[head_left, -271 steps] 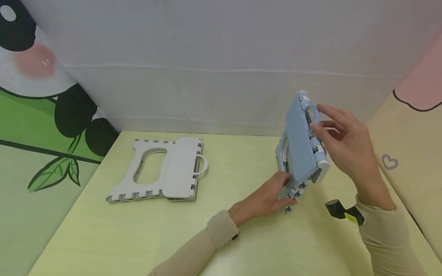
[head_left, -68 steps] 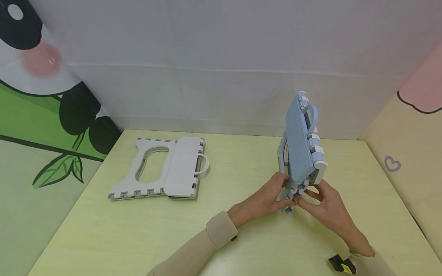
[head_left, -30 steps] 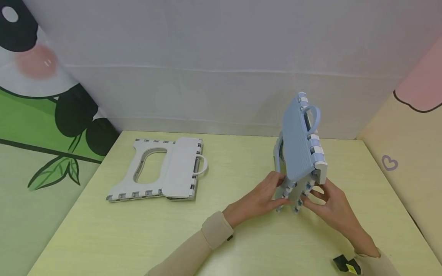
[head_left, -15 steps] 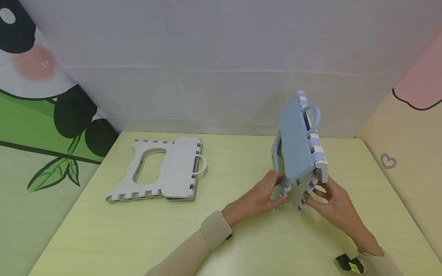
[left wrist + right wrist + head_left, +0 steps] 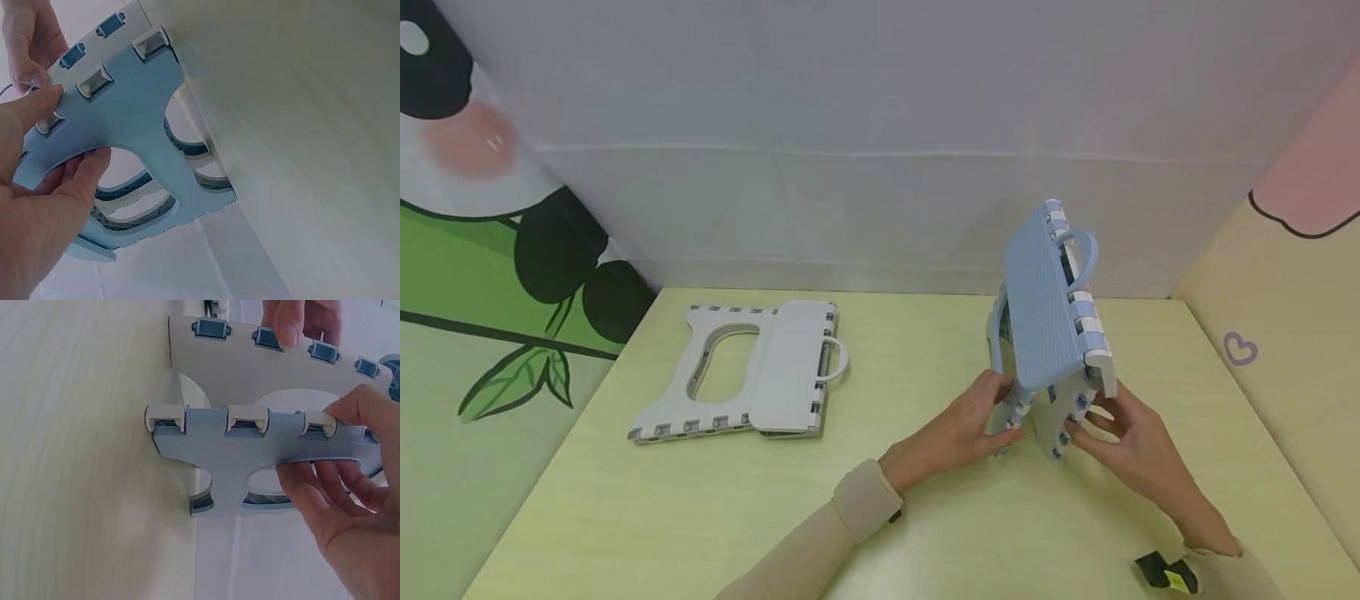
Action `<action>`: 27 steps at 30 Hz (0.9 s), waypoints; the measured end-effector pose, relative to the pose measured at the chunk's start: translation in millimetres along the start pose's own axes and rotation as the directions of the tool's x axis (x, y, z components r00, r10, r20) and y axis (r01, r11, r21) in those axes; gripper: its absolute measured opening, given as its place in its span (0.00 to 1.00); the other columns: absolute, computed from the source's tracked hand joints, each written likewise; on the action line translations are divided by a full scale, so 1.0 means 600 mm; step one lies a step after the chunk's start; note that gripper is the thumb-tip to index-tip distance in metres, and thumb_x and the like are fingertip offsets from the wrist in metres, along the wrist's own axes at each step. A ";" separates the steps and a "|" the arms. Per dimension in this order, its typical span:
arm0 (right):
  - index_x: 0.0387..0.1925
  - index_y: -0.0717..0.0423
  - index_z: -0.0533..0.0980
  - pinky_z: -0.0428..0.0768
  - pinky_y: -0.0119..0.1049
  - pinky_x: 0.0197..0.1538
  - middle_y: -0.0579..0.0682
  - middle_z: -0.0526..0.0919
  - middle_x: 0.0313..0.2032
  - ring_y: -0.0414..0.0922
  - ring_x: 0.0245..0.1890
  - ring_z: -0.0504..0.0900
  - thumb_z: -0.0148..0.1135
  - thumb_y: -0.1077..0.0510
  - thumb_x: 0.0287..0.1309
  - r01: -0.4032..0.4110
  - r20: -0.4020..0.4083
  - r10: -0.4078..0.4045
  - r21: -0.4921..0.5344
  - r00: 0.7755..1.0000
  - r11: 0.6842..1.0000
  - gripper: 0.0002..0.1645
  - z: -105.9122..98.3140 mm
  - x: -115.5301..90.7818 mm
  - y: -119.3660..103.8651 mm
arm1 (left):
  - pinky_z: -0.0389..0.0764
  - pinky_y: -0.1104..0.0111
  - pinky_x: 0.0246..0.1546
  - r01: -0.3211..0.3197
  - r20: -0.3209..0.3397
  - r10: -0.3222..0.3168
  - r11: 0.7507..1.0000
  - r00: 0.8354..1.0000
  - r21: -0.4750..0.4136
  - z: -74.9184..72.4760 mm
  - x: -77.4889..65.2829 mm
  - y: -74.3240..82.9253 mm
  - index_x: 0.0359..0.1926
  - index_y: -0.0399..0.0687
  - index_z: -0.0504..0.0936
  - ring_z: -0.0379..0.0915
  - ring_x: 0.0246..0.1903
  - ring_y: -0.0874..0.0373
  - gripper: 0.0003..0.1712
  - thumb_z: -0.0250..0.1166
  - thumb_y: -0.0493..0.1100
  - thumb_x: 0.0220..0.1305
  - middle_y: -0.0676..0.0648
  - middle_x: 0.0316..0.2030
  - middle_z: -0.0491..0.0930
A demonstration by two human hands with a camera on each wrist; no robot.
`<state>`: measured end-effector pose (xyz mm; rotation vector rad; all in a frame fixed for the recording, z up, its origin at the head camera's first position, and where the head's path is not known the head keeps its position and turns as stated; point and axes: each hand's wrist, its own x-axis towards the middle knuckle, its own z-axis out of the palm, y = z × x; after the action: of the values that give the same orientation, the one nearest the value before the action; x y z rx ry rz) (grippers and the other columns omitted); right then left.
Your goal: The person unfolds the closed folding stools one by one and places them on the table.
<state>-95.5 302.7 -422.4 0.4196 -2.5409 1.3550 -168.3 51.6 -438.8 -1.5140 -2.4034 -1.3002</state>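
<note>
A light blue and white folding step stool (image 5: 1041, 300) stands on end at the right of the table, partly unfolded, its two leg panels spread apart at the near side. My left hand (image 5: 958, 429) grips the left leg panel; in the left wrist view, its fingers reach into the cut-out of that blue panel (image 5: 140, 94), thumb on the hinge edge. The right leg panel is gripped by my right hand (image 5: 1131, 442), whose fingers curl into the cut-out in the right wrist view. A blue loop handle (image 5: 1082, 258) sticks out from the stool's top fold.
A white folding stool (image 5: 790, 367) lies folded flat on the left of the pale yellow table (image 5: 715, 508), its loop handle pointing right. A grey-white backdrop (image 5: 880, 217) rises behind, with printed panels at both sides. A black wrist camera (image 5: 1165, 571) sits at my right cuff.
My right hand has come down from the blue stool's handle to its lower right panel. Since then the leg panels have parted, the right hand moving right and the left hand slightly left.
</note>
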 end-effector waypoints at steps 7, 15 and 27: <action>0.75 0.59 0.63 0.77 0.20 0.52 0.25 0.70 0.62 0.22 0.58 0.72 0.73 0.73 0.55 -0.004 0.012 0.004 0.015 1.000 1.000 0.48 -0.007 -0.004 0.003 | 0.71 0.75 0.64 0.003 0.002 -0.003 1.000 1.000 0.000 0.001 -0.001 -0.002 0.60 0.33 0.65 0.73 0.56 0.50 0.29 0.70 0.35 0.67 0.39 0.55 0.70; 0.74 0.62 0.64 0.77 0.22 0.55 0.28 0.71 0.64 0.26 0.60 0.74 0.70 0.78 0.54 0.032 0.024 -0.034 0.062 0.999 0.998 0.47 -0.012 -0.005 0.014 | 0.72 0.74 0.64 0.005 -0.004 -0.006 1.000 1.000 -0.011 0.000 -0.003 -0.001 0.61 0.32 0.65 0.73 0.55 0.48 0.28 0.70 0.35 0.67 0.39 0.55 0.71; 0.72 0.64 0.66 0.77 0.22 0.56 0.30 0.73 0.63 0.27 0.60 0.74 0.69 0.81 0.52 0.055 0.020 -0.057 0.086 0.998 0.995 0.46 -0.018 -0.009 0.018 | 0.71 0.74 0.65 0.000 -0.009 0.000 1.000 1.000 -0.027 -0.003 -0.006 -0.001 0.60 0.31 0.65 0.74 0.55 0.46 0.28 0.70 0.34 0.67 0.36 0.54 0.71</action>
<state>-93.6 318.3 -426.7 0.5205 -2.4758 1.4496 -167.4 47.8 -439.5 -1.5121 -2.3898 -1.3424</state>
